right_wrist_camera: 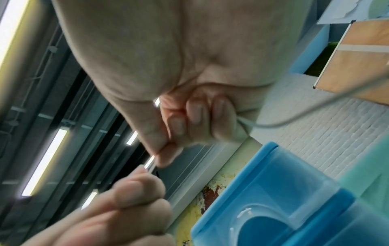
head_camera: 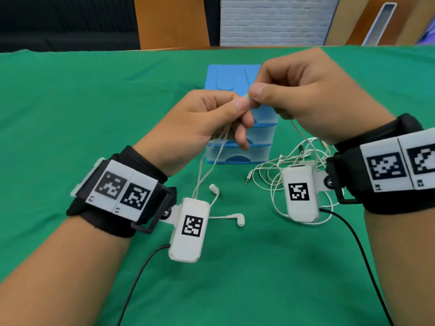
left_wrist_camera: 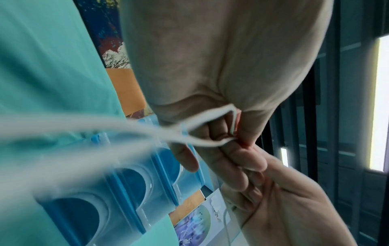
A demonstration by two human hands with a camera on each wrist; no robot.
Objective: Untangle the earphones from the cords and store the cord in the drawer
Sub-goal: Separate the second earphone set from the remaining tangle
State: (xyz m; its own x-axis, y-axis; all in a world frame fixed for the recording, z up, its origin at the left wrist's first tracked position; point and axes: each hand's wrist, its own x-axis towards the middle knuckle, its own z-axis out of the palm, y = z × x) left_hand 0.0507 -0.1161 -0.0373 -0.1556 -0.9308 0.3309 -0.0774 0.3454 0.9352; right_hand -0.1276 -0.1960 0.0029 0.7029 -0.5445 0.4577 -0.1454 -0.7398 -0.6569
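Observation:
Both hands are raised above the green cloth in front of a blue drawer unit (head_camera: 235, 76). My left hand (head_camera: 237, 107) pinches thin white earphone wires, which hang down to two white earbuds (head_camera: 239, 218) lying on the cloth. My right hand (head_camera: 255, 96) pinches the same white wire right beside the left fingertips; a strand runs from it down to a tangled heap of white cords (head_camera: 277, 175) at the right. In the left wrist view the wire loop (left_wrist_camera: 210, 123) bends round my fingers. In the right wrist view a strand (right_wrist_camera: 273, 124) leaves my curled fingers.
The drawer unit (left_wrist_camera: 118, 191) has three closed translucent drawers with blue round handles and stands mid-table. A jack plug (head_camera: 246, 181) lies by the cord heap. Black cables (head_camera: 353, 234) trail from the wrist cameras. Wooden panels and a white brick wall (head_camera: 273, 20) stand behind the table.

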